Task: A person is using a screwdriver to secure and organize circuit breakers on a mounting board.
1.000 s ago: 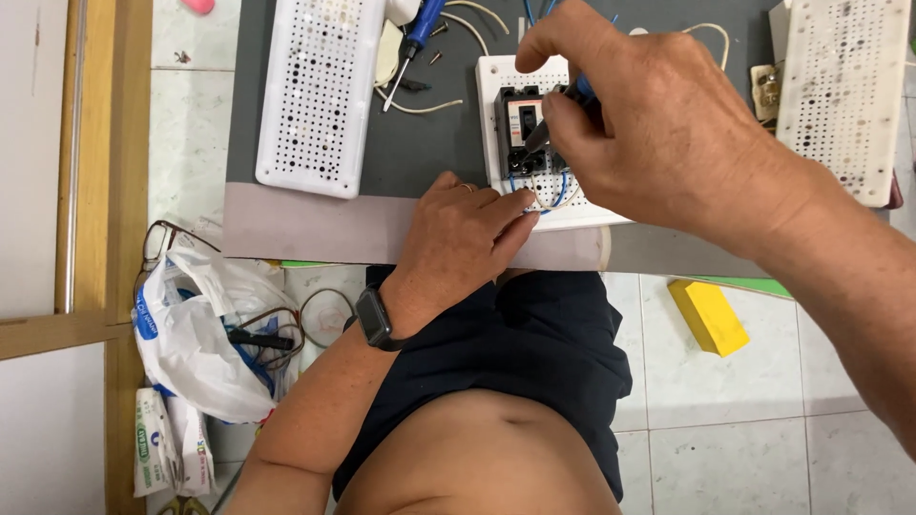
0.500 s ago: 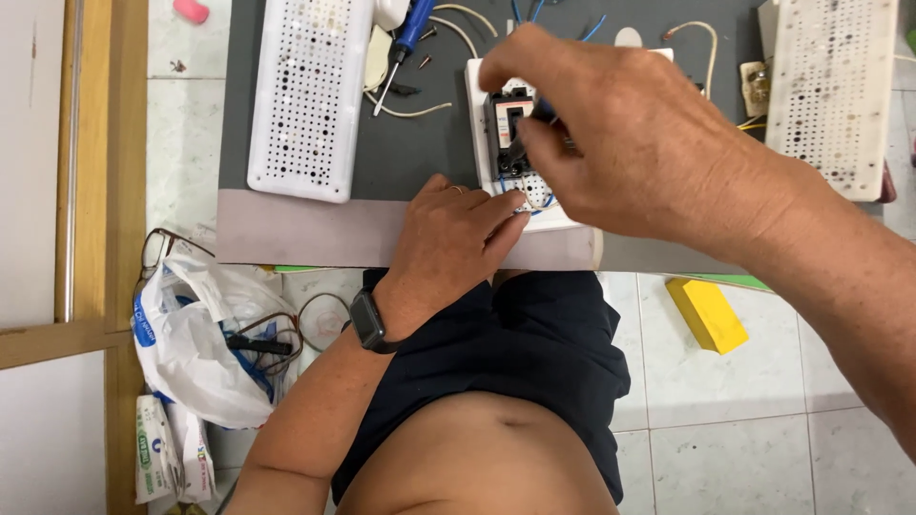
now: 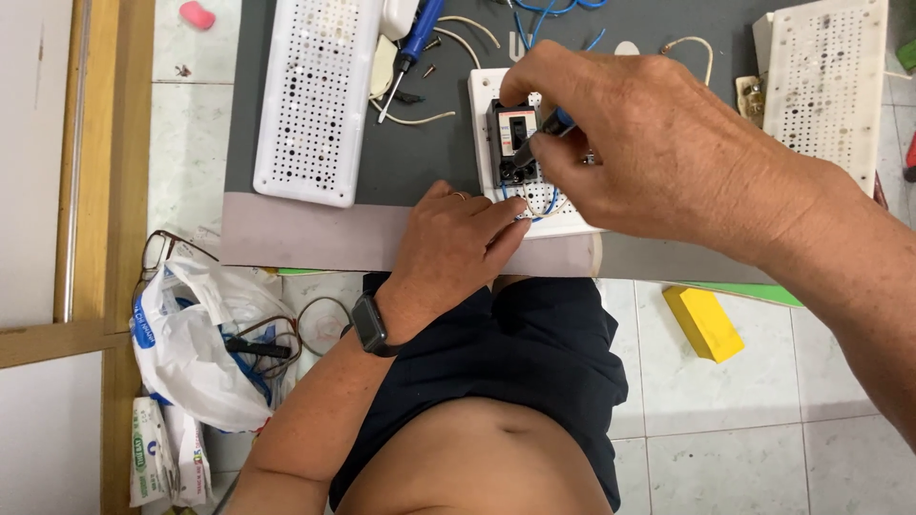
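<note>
A small white perforated board [image 3: 563,217] lies near the front edge of the grey table [image 3: 286,234], with a black breaker [image 3: 509,129] mounted on it and blue wires below the breaker. My right hand [image 3: 658,143] is closed around a screwdriver [image 3: 534,145] whose tip points into the breaker's lower part. My left hand [image 3: 456,250] rests at the table's edge, its fingertips pinching the blue wire [image 3: 546,205] at the board's front. A black watch [image 3: 368,324] is on my left wrist.
Two larger white perforated boards lie on the table, one at left [image 3: 310,100] and one at far right [image 3: 825,81]. A blue-handled screwdriver [image 3: 412,48] and loose wires lie behind. On the tiled floor are a white plastic bag [image 3: 196,348], glasses [image 3: 162,250] and a yellow block [image 3: 703,322].
The view has shifted slightly. My right hand has lowered the screwdriver tip closer onto the breaker; my left hand stays on the wire at the board's front.
</note>
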